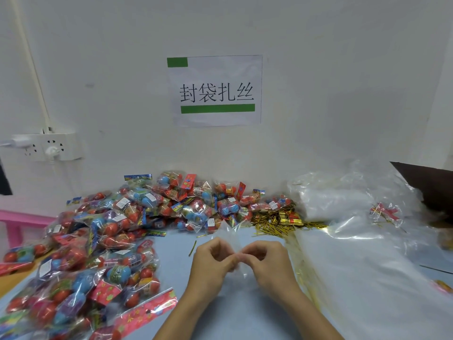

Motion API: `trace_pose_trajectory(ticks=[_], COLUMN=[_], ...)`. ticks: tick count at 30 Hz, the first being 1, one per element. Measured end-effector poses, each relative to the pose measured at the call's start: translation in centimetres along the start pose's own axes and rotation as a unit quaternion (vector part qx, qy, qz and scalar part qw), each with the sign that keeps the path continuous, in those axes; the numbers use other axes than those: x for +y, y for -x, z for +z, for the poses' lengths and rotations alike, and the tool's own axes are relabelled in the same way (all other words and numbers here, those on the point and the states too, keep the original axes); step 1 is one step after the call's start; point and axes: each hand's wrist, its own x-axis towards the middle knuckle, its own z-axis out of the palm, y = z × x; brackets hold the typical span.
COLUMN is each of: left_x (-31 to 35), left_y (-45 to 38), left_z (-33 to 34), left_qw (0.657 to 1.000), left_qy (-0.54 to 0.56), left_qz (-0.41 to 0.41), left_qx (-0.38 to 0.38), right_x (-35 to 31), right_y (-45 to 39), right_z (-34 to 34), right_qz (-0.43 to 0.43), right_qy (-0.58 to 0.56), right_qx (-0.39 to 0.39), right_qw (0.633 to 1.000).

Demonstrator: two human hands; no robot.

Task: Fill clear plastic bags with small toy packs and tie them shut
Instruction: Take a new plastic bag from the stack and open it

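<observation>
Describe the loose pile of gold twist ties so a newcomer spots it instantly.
Start at the paper sign on the wall and drop to the table. Right of the toy packs lie the gold twist ties, thin shiny metallic strips.

Toy packs (103, 241) in glossy crinkled clear film, metallic gold twist ties (277, 228) with foil sheen, clear plastic bags (367, 253) thin and glossy, matt paper sign (215, 90), smooth matt blue tabletop (176, 263)

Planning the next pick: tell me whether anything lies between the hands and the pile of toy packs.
Nothing visible does. Bare blue table separates the left hand and right hand, both pinching a clear plastic bag, from the colourful pile of toy packs; one loose gold twist tie lies there.
</observation>
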Motion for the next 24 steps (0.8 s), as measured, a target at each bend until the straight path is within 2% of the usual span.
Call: trace_pose_trajectory(ticks=[3,6,8,10,18,24], left_x=[-0.2,-0.5,-0.5,-0.4,-0.3,0.3], left_y=[-0.5,-1.0,-1.2,-1.2,-0.5,0.2], left_z=[-1.1,-2.6,-3.0,-2.7,-1.0,0.1], left_qw=[0.996,0.975,0.962,0.959,0.987,0.993], left_qy=[-0.083,-0.151,-0.148,-0.14,-0.118,-0.091], left_qz=[-0.008,0.001,0.002,0.013,0.031,0.065], left_qx=[0.043,0.164,0.23,0.245,0.109,0.021], right_x=[0.3,0.9,1.1,0.9,-0.1,-0.2], right_y=[-0.5,-1.0,-1.0,-0.8,0.2,0.7], right_z=[-0.8,-2.5,-2.8,-2.3,-0.5,0.7], right_qz=[0.043,0.103,0.103,0.086,0.055,0.054], right_qy=[0.003,0.006,-0.014,-0.023,-0.022,0.029], right_qx=[0.107,0.223,0.234,0.211,0.065,0.027], right_qw=[0.993,0.969,0.967,0.973,0.996,0.998])
